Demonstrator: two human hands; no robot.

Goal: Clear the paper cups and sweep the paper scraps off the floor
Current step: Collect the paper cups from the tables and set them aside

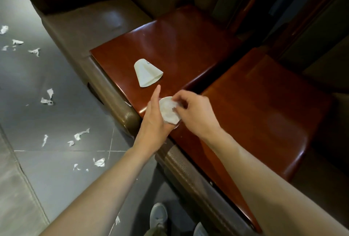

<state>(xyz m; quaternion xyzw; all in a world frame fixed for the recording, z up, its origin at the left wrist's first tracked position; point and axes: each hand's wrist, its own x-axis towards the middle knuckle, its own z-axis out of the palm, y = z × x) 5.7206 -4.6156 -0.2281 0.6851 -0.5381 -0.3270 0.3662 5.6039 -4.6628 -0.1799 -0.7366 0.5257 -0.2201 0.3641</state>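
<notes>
- The left hand held a white paper cup from the side. Its fingers were curled round the cup wall and one finger stood straight up, toward the far side of the table.
- The cup was over the near edge of a red-brown wooden table, with its mouth turned up to the camera.
- Inside the cup mouth there was crumpled paper, also white.
- The right hand was just beside the left one, so the two hands were together at the cup. Its fingers were curled and the fingertips pinched the crumpled paper at the rim. This part was a little blurred.
- A flattened paper cup lay on the same table, a little farther away than the hands and apart from them.
- Near the narrow end of the flattened cup there was a small dark print, too small to be read. No other writing or brand could be read.
- Many white paper scraps lay scattered on the grey floor, to the left of a brown leather sofa.
- Grey shoes stood on the floor at the bottom edge.
</notes>
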